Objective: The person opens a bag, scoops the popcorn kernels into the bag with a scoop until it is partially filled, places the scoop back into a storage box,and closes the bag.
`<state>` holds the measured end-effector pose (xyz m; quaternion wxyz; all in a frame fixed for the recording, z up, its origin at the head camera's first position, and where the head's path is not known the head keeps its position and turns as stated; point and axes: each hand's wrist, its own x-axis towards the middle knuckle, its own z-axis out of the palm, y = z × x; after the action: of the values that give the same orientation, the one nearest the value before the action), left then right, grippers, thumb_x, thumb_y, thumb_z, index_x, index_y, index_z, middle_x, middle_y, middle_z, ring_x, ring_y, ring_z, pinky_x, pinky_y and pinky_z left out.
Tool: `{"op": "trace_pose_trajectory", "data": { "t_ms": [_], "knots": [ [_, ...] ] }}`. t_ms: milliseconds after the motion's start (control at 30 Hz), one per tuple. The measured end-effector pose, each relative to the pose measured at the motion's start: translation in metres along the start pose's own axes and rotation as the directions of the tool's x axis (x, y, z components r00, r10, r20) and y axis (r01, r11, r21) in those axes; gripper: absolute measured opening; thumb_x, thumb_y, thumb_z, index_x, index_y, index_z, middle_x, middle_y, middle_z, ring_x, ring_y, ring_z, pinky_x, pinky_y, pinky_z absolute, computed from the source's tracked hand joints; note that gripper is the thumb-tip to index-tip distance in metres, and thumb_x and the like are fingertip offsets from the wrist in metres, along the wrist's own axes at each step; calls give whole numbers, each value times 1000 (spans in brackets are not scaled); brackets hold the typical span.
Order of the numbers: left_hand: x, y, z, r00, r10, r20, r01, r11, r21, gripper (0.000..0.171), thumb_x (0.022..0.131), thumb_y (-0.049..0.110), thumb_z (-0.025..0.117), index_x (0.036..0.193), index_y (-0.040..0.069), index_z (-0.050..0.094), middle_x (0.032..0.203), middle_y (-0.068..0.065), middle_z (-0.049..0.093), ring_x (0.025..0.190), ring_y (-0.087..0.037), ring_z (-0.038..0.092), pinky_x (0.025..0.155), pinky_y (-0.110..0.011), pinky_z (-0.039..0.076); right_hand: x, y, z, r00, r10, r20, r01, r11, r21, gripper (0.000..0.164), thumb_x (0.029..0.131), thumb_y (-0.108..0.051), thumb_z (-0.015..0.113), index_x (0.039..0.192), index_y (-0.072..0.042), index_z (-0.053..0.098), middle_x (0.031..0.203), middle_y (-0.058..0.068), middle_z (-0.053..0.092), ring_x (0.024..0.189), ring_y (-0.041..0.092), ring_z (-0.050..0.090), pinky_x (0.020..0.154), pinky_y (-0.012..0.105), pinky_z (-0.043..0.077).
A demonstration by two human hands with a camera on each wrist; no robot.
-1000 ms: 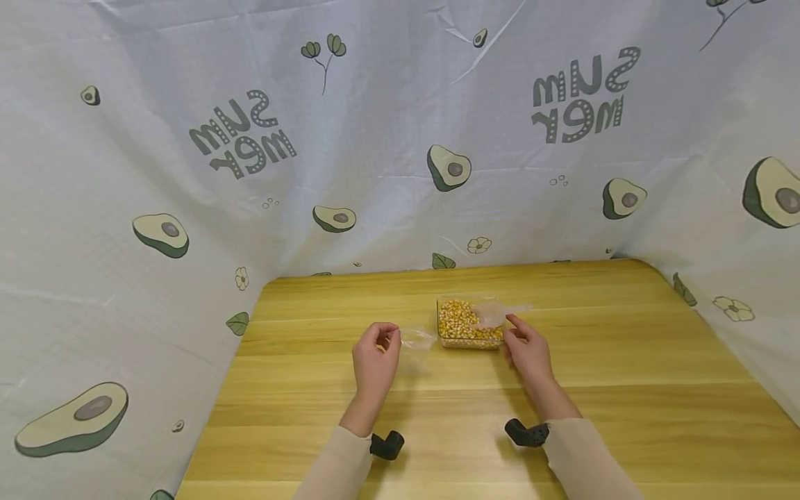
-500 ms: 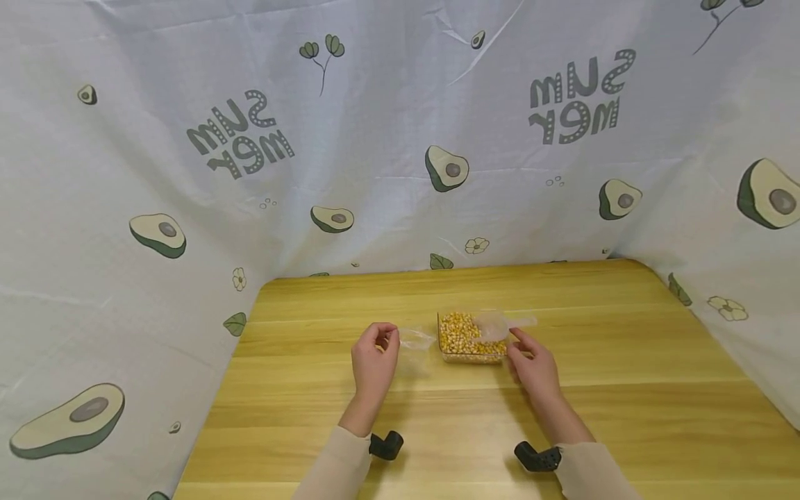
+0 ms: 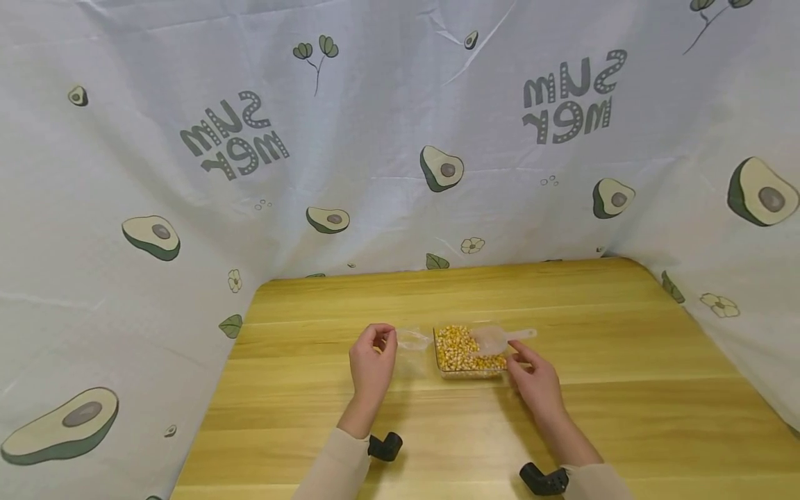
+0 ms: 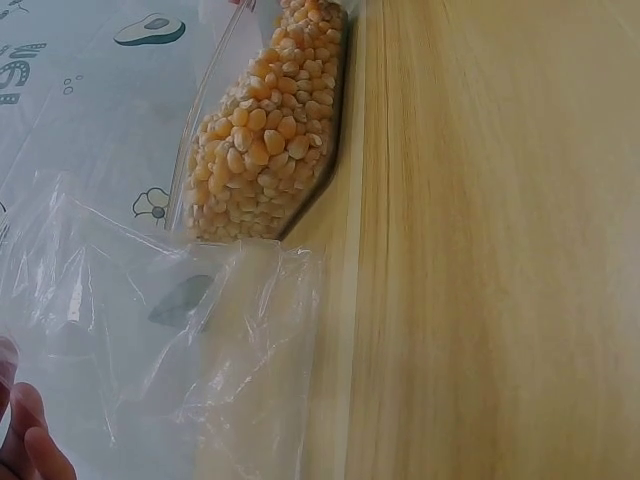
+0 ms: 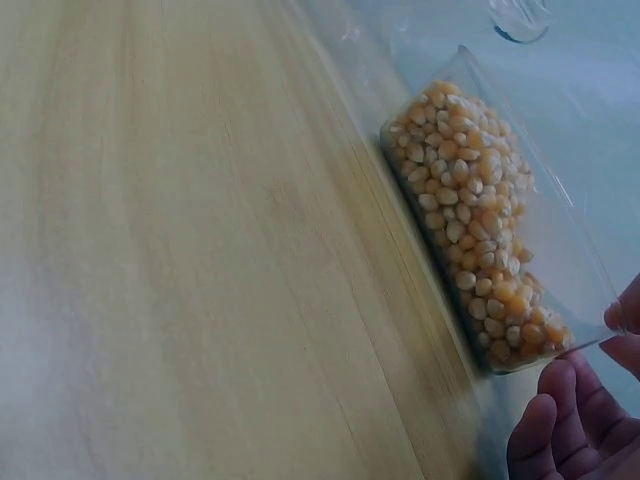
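Note:
My left hand [image 3: 371, 361] pinches the edge of a clear plastic bag [image 3: 412, 339], which hangs limp and wrinkled beside a clear rectangular container [image 3: 446, 375]. In the left wrist view the bag [image 4: 150, 340] spreads out in front of the fingertips, overlapping the container's near end. Yellow corn kernels [image 3: 455, 347] fill much of the container. A translucent scoop [image 3: 489, 339] lies on the kernels, its handle sticking out over the right rim. My right hand [image 3: 539, 385] grips the container's right end, with fingers [image 5: 565, 395] against the outside of the wall and others at the rim.
All of this is on a wood-grain table [image 3: 300, 389]. A pale cloth [image 3: 375, 139] printed with avocados and lettering hangs behind the table and along both sides. A black wrist camera [image 3: 385, 446] sits on the left wrist, another [image 3: 542, 479] on the right.
The right hand has drawn the container, with its kernels and scoop, nearer to me across the table. My left hand and the bag stay nearly where they were.

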<state>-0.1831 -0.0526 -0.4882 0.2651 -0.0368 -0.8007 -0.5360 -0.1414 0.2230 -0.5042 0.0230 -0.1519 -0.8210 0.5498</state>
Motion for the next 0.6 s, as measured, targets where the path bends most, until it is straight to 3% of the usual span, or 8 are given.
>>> {"op": "trace_pose_trajectory", "data": {
  "t_ms": [167, 367, 600],
  "knots": [
    [-1, 0, 0, 1000, 2, -2, -2, 1000, 14, 5, 91, 7, 69, 89, 10, 72, 75, -3, 69, 63, -8, 57, 54, -19, 45, -2, 0, 1, 1000, -15, -17, 15, 999, -28, 45, 100, -16, 55, 144, -8, 53, 123, 20, 59, 65, 1, 54, 57, 21, 50],
    [0, 2, -1, 1000, -8, -5, 8, 1000, 22, 5, 91, 8, 69, 89, 10, 72, 75, -3, 69, 63, -7, 56, 54, -19, 45, -1, 2, 0, 1000, -22, -1, 22, 1000, 7, 45, 101, -21, 56, 144, -10, 53, 115, 14, 60, 64, 3, 54, 57, 23, 51],
    [2, 3, -1, 1000, -17, 3, 17, 1000, 9, 4, 91, 9, 69, 90, 7, 73, 76, -4, 70, 64, -8, 57, 54, -19, 45, 9, 2, -11, 1000, -10, -20, 12, 995, 103, 56, 102, -36, 57, 150, -11, 42, 99, -10, 59, 73, 4, 55, 60, 23, 50]
  ]
}}
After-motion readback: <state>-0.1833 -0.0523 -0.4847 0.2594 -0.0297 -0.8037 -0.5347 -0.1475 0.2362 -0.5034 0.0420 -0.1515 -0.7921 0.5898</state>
